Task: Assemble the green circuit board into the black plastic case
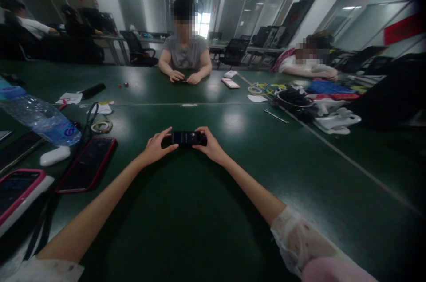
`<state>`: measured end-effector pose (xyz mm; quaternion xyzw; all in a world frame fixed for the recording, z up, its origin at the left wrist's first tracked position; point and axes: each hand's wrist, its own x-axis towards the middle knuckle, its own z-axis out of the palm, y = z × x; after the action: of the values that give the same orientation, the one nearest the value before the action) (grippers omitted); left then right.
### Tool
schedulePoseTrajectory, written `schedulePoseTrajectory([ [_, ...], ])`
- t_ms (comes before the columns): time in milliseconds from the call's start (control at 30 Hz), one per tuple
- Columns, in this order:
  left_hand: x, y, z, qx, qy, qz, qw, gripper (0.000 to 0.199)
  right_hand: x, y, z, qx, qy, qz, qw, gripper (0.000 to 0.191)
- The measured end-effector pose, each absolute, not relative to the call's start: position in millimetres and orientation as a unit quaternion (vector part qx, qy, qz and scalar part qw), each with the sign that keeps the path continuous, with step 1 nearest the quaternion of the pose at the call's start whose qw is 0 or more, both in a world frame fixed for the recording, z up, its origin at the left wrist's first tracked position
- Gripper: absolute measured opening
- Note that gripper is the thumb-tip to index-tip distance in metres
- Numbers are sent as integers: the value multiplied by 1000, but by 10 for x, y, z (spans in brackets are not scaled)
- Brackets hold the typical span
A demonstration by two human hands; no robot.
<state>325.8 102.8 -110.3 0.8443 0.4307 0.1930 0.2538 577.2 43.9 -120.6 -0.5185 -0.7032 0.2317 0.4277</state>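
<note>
Both my hands hold a small black device with a lit screen (185, 138), level over the green table (199, 202). At its left end, my left hand (156, 145) is closed, thumb at the near edge and fingers at the far side. My right hand (212, 144) grips the opposite end, thumb and fingers pinched around it. White marks show on the dark screen, too small to read.
Left lie a water bottle (40, 115), a red-edged phone (87, 164), a white case (55, 156) and a pink-edged phone (20, 191). Rightward are a wrench (276, 116), tangled cables (294, 98) and white gloves (337, 120). A person in grey (185, 53) sits across; another leans at right.
</note>
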Motion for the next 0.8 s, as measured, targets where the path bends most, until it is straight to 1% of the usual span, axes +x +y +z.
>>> schedulePoseTrajectory([
  [133,3282,1038,-1102,853,422,197,235,82,5772,454,-1225,-516,-705,231,429,50],
  [300,3253,1060,-1113,839,415,215,278,72,5770,470,-1222,-518,-699,244,429,51],
  [467,3236,1058,-1103,834,400,235,298,63,5763,445,-1145,-502,-689,287,437,50],
  [600,3245,1049,-1086,827,402,234,317,63,5772,438,-1134,-489,-680,320,443,51],
  [800,3252,1046,-1066,823,400,229,332,63,5795,467,-1195,-487,-673,335,445,50],
])
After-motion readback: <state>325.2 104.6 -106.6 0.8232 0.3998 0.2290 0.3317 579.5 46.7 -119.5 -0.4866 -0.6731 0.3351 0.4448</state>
